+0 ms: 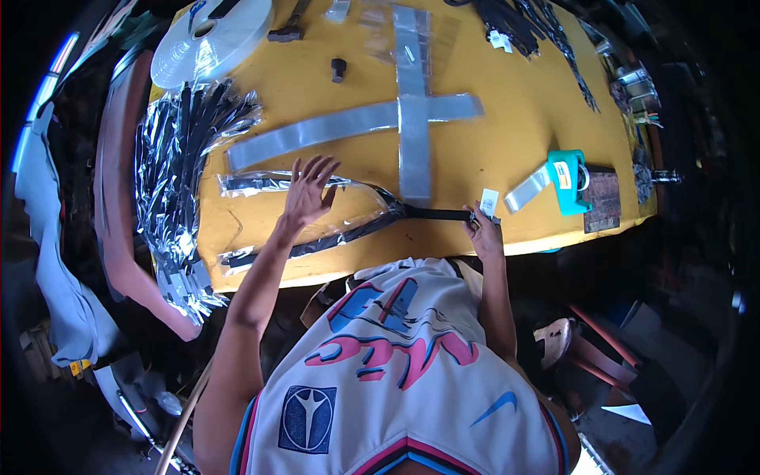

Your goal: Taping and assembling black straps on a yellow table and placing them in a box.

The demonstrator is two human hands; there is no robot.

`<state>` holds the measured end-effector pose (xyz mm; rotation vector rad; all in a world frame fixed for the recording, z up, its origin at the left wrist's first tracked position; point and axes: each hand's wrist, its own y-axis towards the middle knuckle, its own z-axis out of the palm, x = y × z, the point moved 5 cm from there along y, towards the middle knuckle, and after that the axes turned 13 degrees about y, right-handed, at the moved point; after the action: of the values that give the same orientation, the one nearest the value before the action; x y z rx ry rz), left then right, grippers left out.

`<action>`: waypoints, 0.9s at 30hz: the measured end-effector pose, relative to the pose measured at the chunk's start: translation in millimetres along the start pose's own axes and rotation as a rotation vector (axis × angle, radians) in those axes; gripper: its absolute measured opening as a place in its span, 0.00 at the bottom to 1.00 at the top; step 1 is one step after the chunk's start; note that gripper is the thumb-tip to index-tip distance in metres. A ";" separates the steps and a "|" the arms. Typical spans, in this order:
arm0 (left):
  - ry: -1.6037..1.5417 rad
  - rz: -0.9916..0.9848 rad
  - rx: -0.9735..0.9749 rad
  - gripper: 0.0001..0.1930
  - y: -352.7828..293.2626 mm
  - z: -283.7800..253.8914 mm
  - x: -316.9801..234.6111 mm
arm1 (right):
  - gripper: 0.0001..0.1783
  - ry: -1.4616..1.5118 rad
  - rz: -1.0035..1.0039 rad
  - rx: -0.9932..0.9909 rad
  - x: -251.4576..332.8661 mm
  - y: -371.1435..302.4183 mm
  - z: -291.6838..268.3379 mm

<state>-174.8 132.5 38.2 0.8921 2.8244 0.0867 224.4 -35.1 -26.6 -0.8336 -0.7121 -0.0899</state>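
A black Y-shaped strap (431,213) lies across the near part of the yellow table, its two long arms spread to the left in clear plastic sleeves (342,237). My right hand (484,231) pinches the strap's single end at the right. Beside those fingers a white tag (489,203) stands up. Over the strap's upper arm is my left hand (309,192), fingers spread, holding nothing; whether it touches the sleeve I cannot tell.
Flat clear plastic sleeves (413,146) lie crossed mid-table. Bagged black straps (186,150) are heaped left, below a plastic roll (210,43). A hammer (289,28) and a black cylinder (338,70) lie farther back. A teal tape dispenser (566,184) stands right, by a dark block (602,202).
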 end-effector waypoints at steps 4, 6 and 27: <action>-0.028 0.135 0.066 0.21 13.1 13.7 7.6 | 0.17 -0.008 -0.009 -0.023 1.7 -3.5 1.6; -0.037 0.086 0.186 0.15 9.9 26.2 13.8 | 0.18 -0.003 -0.013 -0.017 -0.4 -4.1 0.0; 0.165 -0.226 -0.360 0.13 -100.4 1.8 98.3 | 0.22 -0.010 -0.055 -0.004 4.4 -0.6 -22.9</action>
<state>-310.2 106.7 10.6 0.5051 2.8965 0.6409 240.0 -50.7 -34.0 -0.8189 -0.7444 -0.1373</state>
